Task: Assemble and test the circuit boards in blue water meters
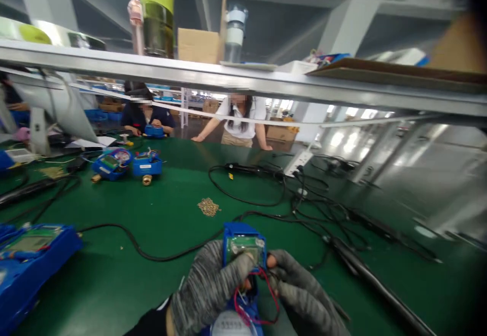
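Both my hands wear grey knit gloves and hold a blue water meter (243,245) at the bottom centre. My left hand (209,285) wraps round its left side, with a finger across the green circuit board in its open top. My right hand (300,290) grips the right side, thumb tip by the board. Red wires (262,300) loop out below the board between my hands.
A small pile of brass screws (208,207) lies on the green table (152,234). Black cables (304,204) sprawl to the right. More blue meters sit at far left (26,260) and back left (127,163). Two people work across the table under a metal shelf (243,80).
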Available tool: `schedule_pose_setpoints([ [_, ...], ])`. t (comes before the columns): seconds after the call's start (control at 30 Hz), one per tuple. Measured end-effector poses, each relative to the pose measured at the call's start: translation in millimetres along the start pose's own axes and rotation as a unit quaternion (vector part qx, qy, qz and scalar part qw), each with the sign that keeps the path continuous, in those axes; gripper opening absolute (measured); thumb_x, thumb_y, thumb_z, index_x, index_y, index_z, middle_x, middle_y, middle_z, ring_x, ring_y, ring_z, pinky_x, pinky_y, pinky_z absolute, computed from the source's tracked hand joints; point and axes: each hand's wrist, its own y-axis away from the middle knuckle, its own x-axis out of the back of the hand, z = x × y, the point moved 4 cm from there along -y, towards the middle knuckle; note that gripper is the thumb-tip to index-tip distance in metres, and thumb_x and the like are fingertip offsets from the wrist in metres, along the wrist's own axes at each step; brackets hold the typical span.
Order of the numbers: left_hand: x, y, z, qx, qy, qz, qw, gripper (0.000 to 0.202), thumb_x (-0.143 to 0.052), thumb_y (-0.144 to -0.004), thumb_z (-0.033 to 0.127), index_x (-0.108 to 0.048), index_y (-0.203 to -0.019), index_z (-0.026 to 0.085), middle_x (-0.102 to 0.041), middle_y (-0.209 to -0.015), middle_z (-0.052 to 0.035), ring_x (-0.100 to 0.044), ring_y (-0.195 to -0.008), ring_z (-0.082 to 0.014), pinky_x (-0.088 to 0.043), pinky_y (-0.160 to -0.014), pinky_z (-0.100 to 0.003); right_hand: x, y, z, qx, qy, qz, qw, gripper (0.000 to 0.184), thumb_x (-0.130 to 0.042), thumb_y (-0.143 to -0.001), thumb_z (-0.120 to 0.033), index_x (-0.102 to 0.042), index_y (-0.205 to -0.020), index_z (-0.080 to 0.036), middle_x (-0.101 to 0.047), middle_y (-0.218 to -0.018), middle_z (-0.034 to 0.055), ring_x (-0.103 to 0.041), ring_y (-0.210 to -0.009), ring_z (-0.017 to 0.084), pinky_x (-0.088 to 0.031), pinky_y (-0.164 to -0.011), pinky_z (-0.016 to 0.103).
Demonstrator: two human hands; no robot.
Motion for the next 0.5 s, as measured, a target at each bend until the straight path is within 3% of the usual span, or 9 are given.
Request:
schedule_pose_setpoints([
  [0.23, 5.2, -7.0, -11.9, 0.008, -0.055, 0.016, 0.998, 0.036, -0.067, -0.089, 0.048, -0.073, -0.108, 0.019, -0.075, -0.108, -0.0071, -0.069, -0.101, -0.0227, -0.052, -0.096, -0.034, -3.9, -6.8, 5.1, -0.065, -0.083, -0.056, 0.993, 0.027, -0.079, -0.074, -0.032, -0.066, -0.096, -0.023, -0.068, -0.084, 0.0009, -0.068, -0.082, 0.020, -0.055, -0.078, 0.034],
  [0.4, 6.8, -10.2, -15.0, 0.001, -0.069, 0.018, 0.997, 0.038, -0.068, -0.087, 0.050, -0.074, -0.110, 0.020, -0.075, -0.113, -0.0080, -0.069, -0.102, -0.0243, -0.051, -0.097, -0.037, 5.3, -7.5, 8.2, -0.019, 0.030, -0.030, 0.999, 0.023, -0.072, -0.075, -0.027, -0.069, -0.097, -0.021, -0.070, -0.096, 0.0054, -0.065, -0.095, 0.024, -0.052, -0.086, 0.037],
  [0.5, 7.8, -8.2, -17.4, 0.011, -0.044, 0.029, 0.999, 0.036, -0.069, -0.086, 0.048, -0.075, -0.104, 0.017, -0.077, -0.102, -0.0088, -0.070, -0.097, -0.0251, -0.054, -0.091, -0.036, 2.9, -7.5, 5.9, 0.013, 0.107, -0.049, 0.993, 0.018, -0.067, -0.079, -0.028, -0.070, -0.095, -0.020, -0.071, -0.093, 0.0068, -0.065, -0.093, 0.025, -0.052, -0.087, 0.040],
])
